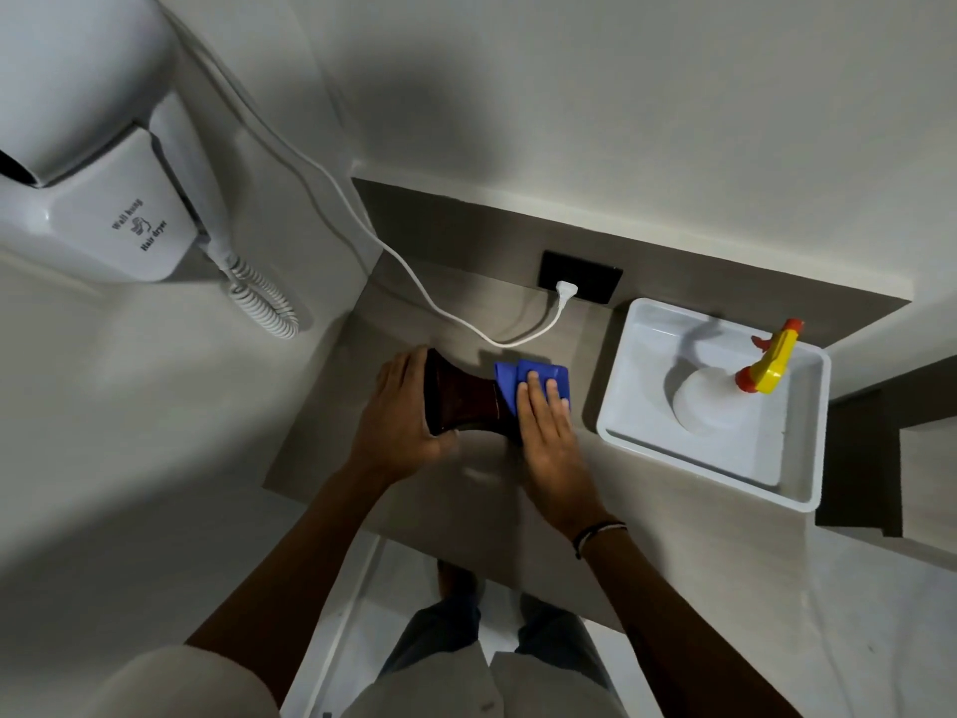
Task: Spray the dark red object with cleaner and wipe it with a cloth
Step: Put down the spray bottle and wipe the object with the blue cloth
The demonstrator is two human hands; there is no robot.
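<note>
A dark red glossy object (463,401) with a flared shape lies on its side on the grey counter (466,500). My left hand (401,412) grips its wide left end. My right hand (546,432) lies flat on a folded blue cloth (533,378), pressing it against the object's right end. The spray bottle (725,391), white with a yellow and orange trigger head, stands in a white tray (647,448) to the right, apart from both hands.
A white wall-hung hair dryer (103,189) with a coiled cord (264,303) hangs at the upper left. Its white cable (414,282) runs across the counter to a black wall socket (580,277). The wall stands close behind the counter. My legs show below the counter's front edge.
</note>
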